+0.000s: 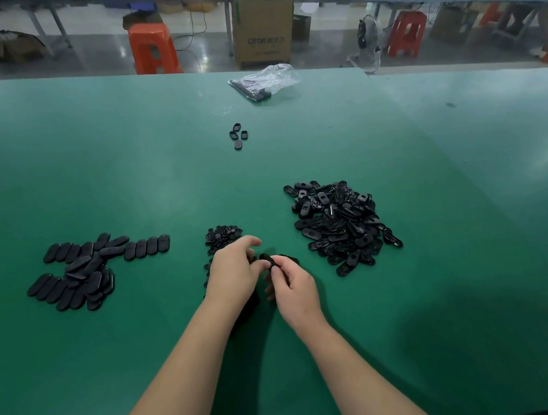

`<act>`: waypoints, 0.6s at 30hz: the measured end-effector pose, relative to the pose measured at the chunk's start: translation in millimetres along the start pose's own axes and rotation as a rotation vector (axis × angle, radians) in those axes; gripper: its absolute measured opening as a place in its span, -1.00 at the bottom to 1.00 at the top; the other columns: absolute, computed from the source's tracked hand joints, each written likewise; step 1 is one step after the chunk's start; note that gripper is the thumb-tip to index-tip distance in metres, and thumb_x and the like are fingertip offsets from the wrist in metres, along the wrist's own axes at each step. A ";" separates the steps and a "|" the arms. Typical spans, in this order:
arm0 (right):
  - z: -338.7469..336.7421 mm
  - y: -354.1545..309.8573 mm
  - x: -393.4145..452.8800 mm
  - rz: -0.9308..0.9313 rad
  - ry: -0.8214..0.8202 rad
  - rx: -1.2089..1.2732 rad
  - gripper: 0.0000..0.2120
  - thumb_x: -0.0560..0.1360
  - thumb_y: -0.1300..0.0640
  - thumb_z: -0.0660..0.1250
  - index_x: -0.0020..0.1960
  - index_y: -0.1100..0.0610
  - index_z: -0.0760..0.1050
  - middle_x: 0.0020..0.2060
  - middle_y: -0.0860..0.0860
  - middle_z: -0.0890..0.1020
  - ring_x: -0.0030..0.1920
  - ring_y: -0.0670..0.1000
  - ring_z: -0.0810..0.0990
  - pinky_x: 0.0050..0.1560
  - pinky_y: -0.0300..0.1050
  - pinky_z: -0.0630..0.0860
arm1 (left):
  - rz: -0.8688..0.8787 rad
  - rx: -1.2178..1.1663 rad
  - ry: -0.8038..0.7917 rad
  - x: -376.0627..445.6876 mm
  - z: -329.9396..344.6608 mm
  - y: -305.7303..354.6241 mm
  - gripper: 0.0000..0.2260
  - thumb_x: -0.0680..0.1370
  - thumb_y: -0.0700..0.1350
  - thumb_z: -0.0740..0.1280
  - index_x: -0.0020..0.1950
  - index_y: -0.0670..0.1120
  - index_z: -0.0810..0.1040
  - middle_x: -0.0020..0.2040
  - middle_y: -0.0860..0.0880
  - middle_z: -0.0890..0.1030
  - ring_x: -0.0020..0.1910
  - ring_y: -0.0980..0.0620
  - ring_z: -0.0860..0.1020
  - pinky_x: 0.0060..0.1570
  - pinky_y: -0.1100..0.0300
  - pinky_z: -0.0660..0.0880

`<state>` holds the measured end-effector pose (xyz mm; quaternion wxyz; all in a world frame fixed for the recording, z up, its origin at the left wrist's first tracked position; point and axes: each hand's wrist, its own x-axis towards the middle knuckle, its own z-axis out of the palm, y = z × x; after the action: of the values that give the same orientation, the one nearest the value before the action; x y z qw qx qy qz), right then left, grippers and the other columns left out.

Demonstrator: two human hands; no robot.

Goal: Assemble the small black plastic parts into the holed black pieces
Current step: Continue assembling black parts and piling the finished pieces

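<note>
Two hands meet over the green table [87, 161]. I pinch one black oval piece [267, 260] between the curled fingers of my right hand [295, 296], and my left hand [234, 274] bends its fingers against the same piece from the other side. Whether a small part already sits in it, I cannot tell. Just beyond my left hand lies the heap of small black parts [222, 236]. To the right sits the pile of holed pieces [340, 223], to the left the closed ovals [84, 272].
</note>
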<state>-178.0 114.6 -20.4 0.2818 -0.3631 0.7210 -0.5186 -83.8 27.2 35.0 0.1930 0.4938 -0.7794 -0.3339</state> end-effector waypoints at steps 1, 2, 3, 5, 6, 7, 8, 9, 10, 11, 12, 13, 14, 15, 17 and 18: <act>-0.4 -0.1 0.2 0.006 -0.002 0.016 -0.79 0.65 0.16 0.21 0.14 0.03 0.61 -0.26 -0.10 0.64 -0.28 -0.06 0.63 -0.18 0.02 0.65 | -0.002 -0.002 -0.024 0.8 -1.5 0.3 -0.78 0.45 -0.09 0.53 0.07 0.03 0.65 -0.14 0.11 0.61 -0.10 0.07 0.59 0.05 0.14 0.53; -0.7 -0.3 0.3 0.004 -0.003 0.028 -0.79 0.66 0.16 0.20 0.13 0.03 0.61 -0.27 -0.10 0.63 -0.30 -0.08 0.62 -0.23 -0.04 0.64 | -0.008 -0.010 -0.043 1.2 -2.9 0.4 -0.84 0.44 -0.08 0.54 -0.01 0.04 0.67 -0.18 0.13 0.62 -0.12 0.09 0.59 -0.01 0.16 0.53; -1.0 -0.7 0.1 -0.003 -0.002 0.034 -0.81 0.66 0.16 0.20 0.12 0.03 0.60 -0.28 -0.10 0.62 -0.32 -0.11 0.61 -0.29 -0.12 0.61 | -0.016 -0.027 -0.052 0.9 -4.2 0.0 -0.88 0.43 -0.08 0.54 -0.08 0.04 0.67 -0.20 0.14 0.63 -0.15 0.10 0.60 -0.07 0.17 0.53; -1.6 -2.4 -0.8 -0.012 0.003 0.057 -0.83 0.66 0.18 0.21 0.12 0.03 0.57 -0.28 -0.09 0.61 -0.35 -0.14 0.59 -0.32 -0.24 0.56 | -0.038 -0.081 -0.053 0.1 -5.2 -1.7 -0.90 0.41 -0.08 0.55 -0.16 0.05 0.66 -0.24 0.10 0.65 -0.19 0.13 0.60 -0.15 0.19 0.52; -2.2 -2.9 -1.1 -0.010 0.005 0.079 -0.84 0.66 0.20 0.22 0.12 0.03 0.55 -0.27 -0.08 0.61 -0.36 -0.14 0.58 -0.32 -0.23 0.56 | -0.050 -0.113 -0.055 -0.7 -5.1 -2.4 -0.90 0.41 -0.09 0.55 -0.18 0.05 0.66 -0.26 0.09 0.66 -0.24 0.16 0.60 -0.19 0.19 0.50; -2.8 -3.3 -0.9 -0.007 0.006 0.097 -0.84 0.66 0.21 0.23 0.13 0.03 0.54 -0.26 -0.07 0.62 -0.35 -0.14 0.58 -0.30 -0.20 0.58 | -0.063 -0.144 -0.057 -1.5 -4.6 -2.6 -0.90 0.41 -0.11 0.55 -0.19 0.05 0.66 -0.28 0.09 0.67 -0.31 0.22 0.57 -0.22 0.21 0.48; -3.3 -3.4 -0.2 -0.004 0.005 0.105 -0.85 0.65 0.22 0.24 0.13 0.04 0.54 -0.24 -0.06 0.63 -0.34 -0.13 0.58 -0.28 -0.17 0.60 | -0.072 -0.169 -0.058 -2.4 -3.7 -2.6 -0.90 0.42 -0.12 0.55 -0.20 0.05 0.66 -0.29 0.10 0.67 -0.38 0.28 0.54 -0.25 0.23 0.44; -3.6 -2.9 0.2 -0.001 0.004 0.106 -0.85 0.65 0.22 0.24 0.13 0.05 0.54 -0.23 -0.06 0.64 -0.34 -0.12 0.59 -0.26 -0.14 0.61 | -0.075 -0.185 -0.057 -3.4 -2.7 -2.4 -0.89 0.43 -0.13 0.54 -0.21 0.05 0.66 -0.31 0.12 0.67 -0.44 0.30 0.51 -0.27 0.25 0.41; -4.0 -2.5 0.7 0.000 0.007 0.105 -0.86 0.65 0.22 0.25 0.12 0.04 0.54 -0.21 -0.06 0.65 -0.33 -0.12 0.60 -0.26 -0.15 0.60 | -0.075 -0.194 -0.055 -4.3 -1.7 -1.5 -0.89 0.44 -0.14 0.52 -0.21 0.05 0.66 -0.32 0.13 0.66 -0.48 0.31 0.49 -0.28 0.27 0.40; -4.4 -2.3 0.9 -0.001 0.012 0.106 -0.86 0.65 0.21 0.25 0.11 0.03 0.54 -0.19 -0.06 0.66 -0.33 -0.12 0.61 -0.27 -0.19 0.59 | -0.076 -0.196 -0.055 -4.7 -1.0 -0.6 -0.89 0.45 -0.15 0.51 -0.22 0.06 0.66 -0.33 0.13 0.66 -0.49 0.32 0.48 -0.29 0.28 0.39; -4.8 -2.3 0.9 -0.002 0.017 0.107 -0.86 0.65 0.21 0.26 0.10 0.02 0.54 -0.18 -0.06 0.66 -0.33 -0.13 0.62 -0.28 -0.23 0.57 | -0.076 -0.194 -0.056 -4.9 -0.6 0.3 -0.88 0.46 -0.14 0.50 -0.22 0.06 0.65 -0.33 0.13 0.66 -0.50 0.30 0.48 -0.30 0.28 0.39; -5.0 -2.3 0.7 -0.002 0.019 0.108 -0.85 0.65 0.22 0.26 0.09 0.01 0.54 -0.18 -0.07 0.66 -0.33 -0.13 0.62 -0.29 -0.24 0.56 | -0.077 -0.187 -0.060 -5.1 -0.5 1.1 -0.88 0.47 -0.14 0.49 -0.21 0.07 0.65 -0.32 0.12 0.66 -0.50 0.28 0.49 -0.29 0.28 0.40; -4.9 -2.3 0.7 -0.003 0.019 0.106 -0.85 0.65 0.22 0.25 0.09 0.00 0.54 -0.19 -0.08 0.65 -0.33 -0.13 0.62 -0.29 -0.23 0.57 | -0.077 -0.176 -0.062 -5.3 -0.9 1.7 -0.89 0.47 -0.13 0.48 -0.20 0.07 0.65 -0.31 0.11 0.66 -0.49 0.26 0.49 -0.28 0.27 0.42; -4.7 -2.1 0.6 -0.004 0.018 0.100 -0.83 0.65 0.21 0.25 0.08 -0.03 0.54 -0.20 -0.09 0.65 -0.33 -0.13 0.62 -0.28 -0.21 0.58 | -0.077 -0.163 -0.064 -5.3 -1.4 2.2 -0.90 0.48 -0.13 0.48 -0.19 0.06 0.65 -0.30 0.10 0.67 -0.47 0.22 0.50 -0.28 0.26 0.45; -4.1 -1.9 0.2 -0.006 0.018 0.092 -0.79 0.65 0.21 0.25 0.05 -0.10 0.53 -0.23 -0.10 0.66 -0.33 -0.13 0.62 -0.27 -0.18 0.60 | -0.067 -0.125 -0.063 -5.7 -2.4 3.2 -0.95 0.48 -0.12 0.47 -0.16 0.03 0.66 -0.28 0.08 0.68 -0.45 0.18 0.51 -0.26 0.24 0.49; -3.9 -2.0 0.2 -0.008 0.020 0.089 -0.77 0.65 0.21 0.25 0.04 -0.13 0.53 -0.23 -0.10 0.66 -0.33 -0.13 0.62 -0.27 -0.18 0.60 | -0.059 -0.106 -0.061 -6.1 -3.0 3.6 -0.96 0.48 -0.11 0.47 -0.15 0.02 0.66 -0.28 0.07 0.68 -0.44 0.17 0.51 -0.25 0.24 0.50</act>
<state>-180.7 116.2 -17.3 0.2884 -0.3480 0.6985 -0.5548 -81.5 32.7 39.9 0.1850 0.4950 -0.7514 -0.3951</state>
